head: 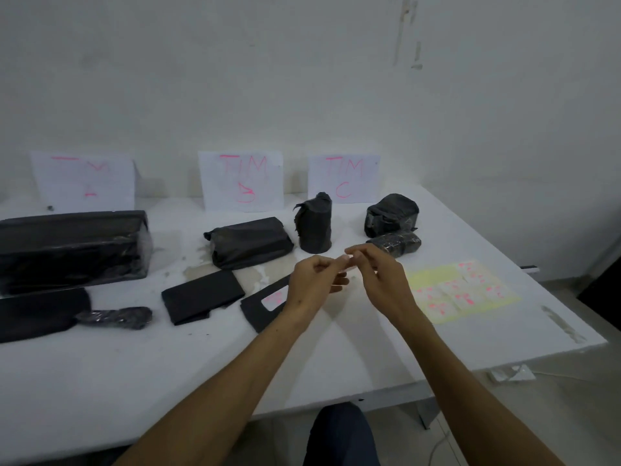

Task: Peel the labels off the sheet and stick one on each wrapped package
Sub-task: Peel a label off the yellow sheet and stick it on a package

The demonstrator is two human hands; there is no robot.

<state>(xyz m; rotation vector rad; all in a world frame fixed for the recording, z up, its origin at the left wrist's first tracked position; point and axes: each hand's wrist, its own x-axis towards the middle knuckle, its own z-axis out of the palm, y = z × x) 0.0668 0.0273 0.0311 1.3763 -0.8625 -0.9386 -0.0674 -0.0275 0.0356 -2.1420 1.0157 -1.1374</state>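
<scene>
Three paper signs lean on the wall, the middle sign [240, 179] and right sign [344, 178] reading "TIM" in pink marker. Above the white table [168, 364], the left hand [311, 280] and right hand [383, 280] pinch a small pale label [346, 262] between their fingertips. The yellow label sheet [433, 275], with pink-scrawled stickers, lies just right of them, and one flat black package [258, 307] already wears a label.

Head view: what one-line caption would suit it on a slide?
Both hands hold a small label above wrapped black packages and a yellow label sheet.
</scene>
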